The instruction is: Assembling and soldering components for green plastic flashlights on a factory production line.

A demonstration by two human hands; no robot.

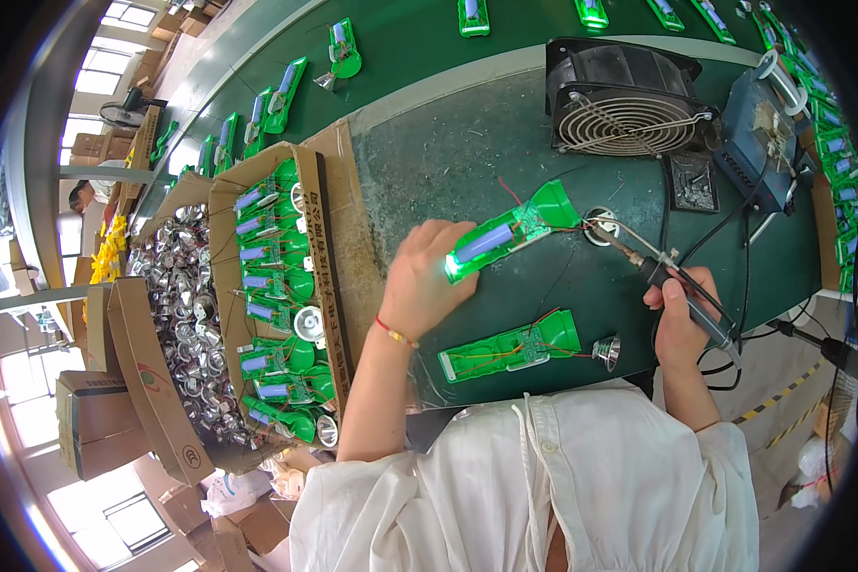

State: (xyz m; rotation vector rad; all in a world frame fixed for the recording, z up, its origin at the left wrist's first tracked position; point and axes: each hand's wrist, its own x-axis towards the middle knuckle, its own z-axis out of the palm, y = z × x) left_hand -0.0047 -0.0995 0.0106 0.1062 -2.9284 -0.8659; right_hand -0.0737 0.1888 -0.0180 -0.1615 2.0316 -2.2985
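My left hand (427, 272) grips the lower end of a green plastic flashlight half-shell (553, 202). Inside it lie a blue cylindrical battery (486, 240) and a small circuit board (534, 221); a bright light glows at the end by my fingers, and a thin red wire sticks up. My right hand (682, 319) is closed round a soldering iron (660, 272). Its tip touches or nearly touches a round lamp cup (601, 227) just right of the shell. Nearer me lies a second green half-shell (510, 348), wired to a silvery reflector (606, 353).
To the left, a cardboard box (329, 286) holds several green shells, beside loose silvery reflectors (186, 315). A black fan (624, 100), a small dark tray (694, 183) and a blue soldering station (758, 143) with cables stand at the right. More shells line the green belt (400, 43) beyond.
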